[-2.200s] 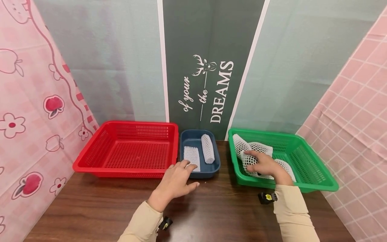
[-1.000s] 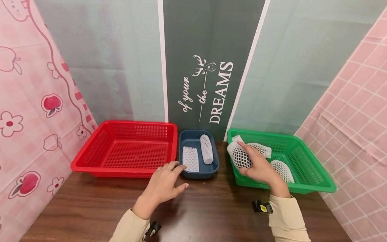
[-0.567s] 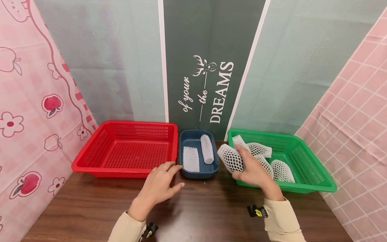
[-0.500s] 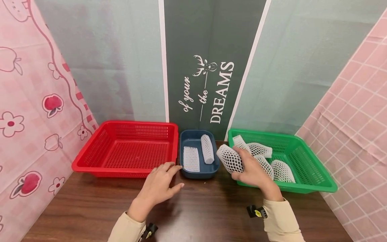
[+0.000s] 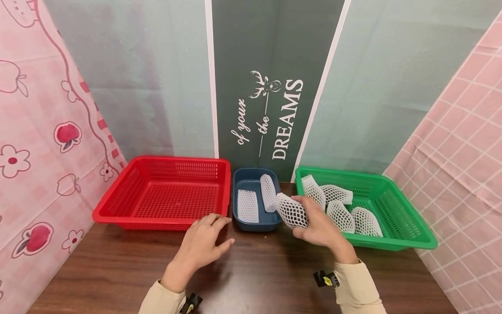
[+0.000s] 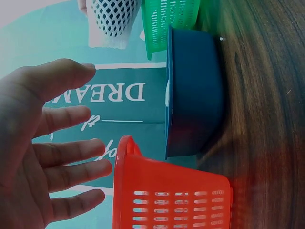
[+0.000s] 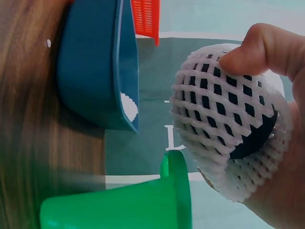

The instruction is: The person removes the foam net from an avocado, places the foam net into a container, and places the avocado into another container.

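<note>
My right hand (image 5: 318,224) grips a white foam fruit net (image 5: 292,211) with a dark rounded item inside. It is held up between the blue tray and the green basket. Dark skin of the item shows through the mesh and at one end in the right wrist view; its kind is hidden by the net. My left hand (image 5: 201,242) hovers with fingers spread before the red basket (image 5: 162,226), holding nothing. In the blue tray (image 5: 259,226) lie a flat white foam net (image 5: 248,206) and a rolled one (image 5: 268,192).
The green basket (image 5: 408,218) at the right holds several white foam nets (image 5: 340,216), some bulging. The red basket shows only its bare slotted floor. All three containers stand along the back of a brown wooden table (image 5: 266,274), before a printed curtain (image 5: 274,43).
My right hand has lifted the netted dark item out of the green basket and carried it left toward the blue tray. My left hand has drawn back from the tray, left and nearer.
</note>
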Available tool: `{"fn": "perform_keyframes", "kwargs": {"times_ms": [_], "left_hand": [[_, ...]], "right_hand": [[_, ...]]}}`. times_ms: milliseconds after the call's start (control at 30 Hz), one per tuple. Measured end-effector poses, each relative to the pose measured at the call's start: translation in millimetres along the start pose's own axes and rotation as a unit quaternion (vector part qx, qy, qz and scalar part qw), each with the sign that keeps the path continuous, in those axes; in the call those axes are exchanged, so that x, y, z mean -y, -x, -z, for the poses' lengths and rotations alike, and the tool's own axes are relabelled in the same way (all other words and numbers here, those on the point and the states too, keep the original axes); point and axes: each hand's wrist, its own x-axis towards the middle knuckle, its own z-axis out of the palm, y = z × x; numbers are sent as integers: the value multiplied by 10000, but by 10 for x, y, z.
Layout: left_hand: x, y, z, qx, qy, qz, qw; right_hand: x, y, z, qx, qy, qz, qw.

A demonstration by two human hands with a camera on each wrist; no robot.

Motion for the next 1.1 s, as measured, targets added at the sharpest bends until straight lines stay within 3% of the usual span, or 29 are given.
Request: {"fn": "perform_keyframes", "kwargs": {"times_ms": [400,767,1100], "left_hand": [[21,66,15,41,37,37,10000],[71,141,16,-161,6,-306,9994],[178,235,-1,128,69,-377,9992]], "right_hand": [[17,3,-141,83,-56,357,9993],[67,17,-225,257,-257,351,9987],[76,6,-349,251,-310,571,9976]]}}
